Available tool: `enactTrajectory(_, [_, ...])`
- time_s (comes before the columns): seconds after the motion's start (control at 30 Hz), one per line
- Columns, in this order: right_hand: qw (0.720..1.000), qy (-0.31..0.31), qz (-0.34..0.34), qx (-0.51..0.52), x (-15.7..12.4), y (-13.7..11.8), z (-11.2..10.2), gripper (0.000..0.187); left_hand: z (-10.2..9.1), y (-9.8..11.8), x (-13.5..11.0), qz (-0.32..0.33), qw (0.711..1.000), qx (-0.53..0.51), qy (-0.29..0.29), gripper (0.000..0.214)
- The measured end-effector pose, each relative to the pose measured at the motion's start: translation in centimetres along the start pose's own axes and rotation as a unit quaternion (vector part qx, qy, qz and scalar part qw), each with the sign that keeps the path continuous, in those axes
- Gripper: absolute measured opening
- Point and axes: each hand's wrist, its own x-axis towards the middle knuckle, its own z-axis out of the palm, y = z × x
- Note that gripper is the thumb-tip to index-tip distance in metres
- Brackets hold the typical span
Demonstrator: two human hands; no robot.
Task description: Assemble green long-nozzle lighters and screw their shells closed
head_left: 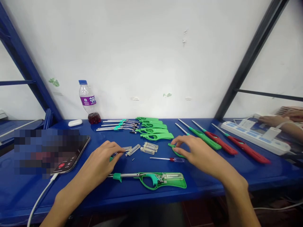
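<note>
An opened green long-nosed lighter (151, 180) lies on the blue table (213, 179) near its front edge, its insides showing. My left hand (104, 159) rests just behind it, fingers pinched on a small teal part beside several clear plastic tubes (139, 148). My right hand (196, 153) lies to the right with fingers curled down on a green trigger-shaped piece (174, 150). A small screwdriver (170, 159) with a red and clear handle lies between my hands.
Green lighter shells (153, 129) and metal nozzle tubes (115, 124) lie at the back centre; finished green and red lighters (222, 143) at the right. A bottle (89, 102) stands back left, a phone (71, 157) on a cable left. Another person's hands (279, 121) reach over a power strip (255, 137).
</note>
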Motion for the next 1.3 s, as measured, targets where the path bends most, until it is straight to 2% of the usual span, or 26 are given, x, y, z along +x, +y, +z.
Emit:
enactTrajectory(0.13, [0.999,0.021,-0.049,-0.009,0.4,-2.2,1.0,0.017,0.5,0.5,0.1,0.019,1.0,-0.004,0.003,0.035])
enactTrajectory(0.3, [0.99,0.058,-0.124,-0.015,1.3,-4.8,3.3,0.012,0.7,0.2,0.1,0.023,1.0,0.003,0.004,0.035])
enactTrajectory(0.43, [0.989,0.069,-0.126,-0.047,1.9,-6.3,5.1,0.012,0.6,0.0,0.0,0.016,1.0,0.002,0.007,0.035])
enactTrajectory(0.67, [0.989,0.077,-0.082,-0.101,2.7,-5.9,6.6,0.015,0.7,0.4,0.0,-0.044,0.998,0.035,-0.019,0.026])
enactTrajectory(1.07, [0.989,0.069,-0.081,-0.106,3.2,-6.5,7.3,0.009,1.3,0.3,0.0,-0.019,0.998,0.031,-0.042,0.03])
enactTrajectory(1.3, [0.989,0.075,-0.097,-0.084,3.2,-6.1,6.6,0.012,0.7,0.3,0.1,-0.035,0.999,0.027,-0.011,0.028])
